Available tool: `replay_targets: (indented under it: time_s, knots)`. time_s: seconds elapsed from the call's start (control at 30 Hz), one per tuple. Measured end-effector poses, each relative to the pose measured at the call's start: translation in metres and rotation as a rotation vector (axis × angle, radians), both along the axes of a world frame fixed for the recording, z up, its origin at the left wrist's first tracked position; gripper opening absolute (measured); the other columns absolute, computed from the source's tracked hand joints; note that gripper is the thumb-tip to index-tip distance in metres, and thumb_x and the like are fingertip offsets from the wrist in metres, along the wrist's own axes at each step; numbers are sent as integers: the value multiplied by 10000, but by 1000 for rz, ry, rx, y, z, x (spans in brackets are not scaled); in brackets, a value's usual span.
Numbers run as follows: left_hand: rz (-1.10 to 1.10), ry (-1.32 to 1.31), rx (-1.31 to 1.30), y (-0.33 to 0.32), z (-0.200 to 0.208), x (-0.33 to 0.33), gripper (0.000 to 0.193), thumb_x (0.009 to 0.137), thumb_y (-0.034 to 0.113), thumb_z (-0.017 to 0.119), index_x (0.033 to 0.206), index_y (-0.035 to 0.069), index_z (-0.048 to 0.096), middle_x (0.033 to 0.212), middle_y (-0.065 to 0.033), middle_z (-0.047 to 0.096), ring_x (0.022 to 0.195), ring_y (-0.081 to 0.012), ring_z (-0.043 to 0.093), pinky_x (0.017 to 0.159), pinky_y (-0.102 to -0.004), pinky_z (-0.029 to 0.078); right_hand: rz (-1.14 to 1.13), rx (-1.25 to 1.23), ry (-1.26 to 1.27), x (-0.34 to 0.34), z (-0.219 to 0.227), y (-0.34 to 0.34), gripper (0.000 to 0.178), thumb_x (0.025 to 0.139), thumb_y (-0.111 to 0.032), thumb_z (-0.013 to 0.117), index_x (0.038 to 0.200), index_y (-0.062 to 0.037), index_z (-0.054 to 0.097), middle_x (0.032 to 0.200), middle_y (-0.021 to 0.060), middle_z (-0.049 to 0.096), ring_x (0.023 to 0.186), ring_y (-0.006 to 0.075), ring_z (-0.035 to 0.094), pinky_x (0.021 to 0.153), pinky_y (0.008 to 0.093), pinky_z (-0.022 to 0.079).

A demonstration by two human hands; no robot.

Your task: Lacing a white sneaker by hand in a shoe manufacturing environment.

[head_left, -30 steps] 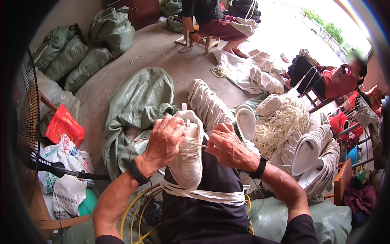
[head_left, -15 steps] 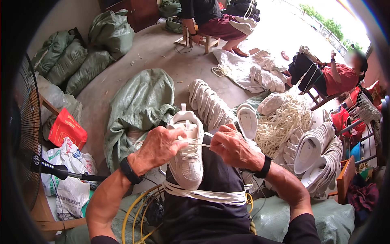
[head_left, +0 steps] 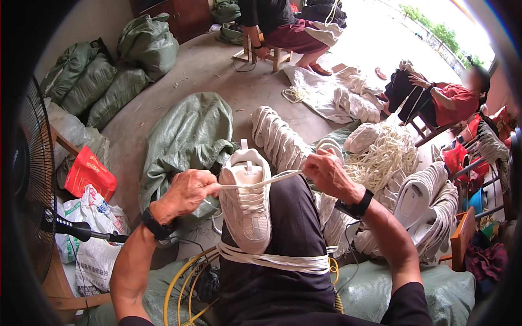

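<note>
A white shoe (head_left: 246, 212) rests on my thigh, toe toward me, with its tongue and pull tab facing away. White laces run through its lower eyelets. My left hand (head_left: 187, 191) is closed on one end of a shoelace, just left of the shoe. On the other side, my right hand (head_left: 329, 173) pinches the lace's other end. The shoelace (head_left: 285, 175) stretches taut between them across the shoe's upper opening. A bundle of white laces (head_left: 283, 262) is wrapped around my thigh below the toe.
Nested shoe stacks (head_left: 277, 138) and a heap of loose laces (head_left: 383, 160) lie ahead. More shoes (head_left: 416, 204) are piled at right. Green sacking (head_left: 187, 141) covers the floor ahead-left. A fan (head_left: 41, 179) stands at far left. Two people (head_left: 459, 103) sit farther off.
My hands have moved apart, left hand leftward and right hand to the right and up, drawing the lace out straight. The seated person at right has lowered a raised arm.
</note>
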State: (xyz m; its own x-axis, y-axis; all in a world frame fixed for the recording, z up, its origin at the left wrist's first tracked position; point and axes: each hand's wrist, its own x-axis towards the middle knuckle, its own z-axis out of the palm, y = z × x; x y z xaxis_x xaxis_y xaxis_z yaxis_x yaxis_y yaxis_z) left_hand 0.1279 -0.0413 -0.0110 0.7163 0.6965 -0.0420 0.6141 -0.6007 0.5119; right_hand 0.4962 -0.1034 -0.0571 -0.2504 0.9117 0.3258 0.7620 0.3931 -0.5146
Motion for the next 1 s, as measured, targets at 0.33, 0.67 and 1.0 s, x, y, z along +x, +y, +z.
replay_targets:
  time_s: [0.33,0.67,1.0]
  knots:
    - [170,-64,172,15,-79,-65,305,916,297,599,815,37,721,815,-113,669,779,-285,617,758,-390,460,-209,-24,-170,107,-43,5,149,832,-138,688,728,-37,653,706,126,613,821,308,586,849,445,394]
    - [605,-245,-1051,-6,-100,-15,598,1034,537,433,1123,26,730,1143,-118,728,964,-232,661,881,-361,492,-670,-29,-222,144,-53,-19,100,845,-136,689,864,-40,707,787,139,688,793,391,647,726,482,480]
    - [1050,-712,-1237,-4,-142,-10,166,969,249,646,1018,96,685,944,12,702,861,-108,637,737,-297,503,-539,-150,1437,155,-68,-22,206,942,-73,617,1131,4,647,1060,169,730,863,219,729,807,342,618]
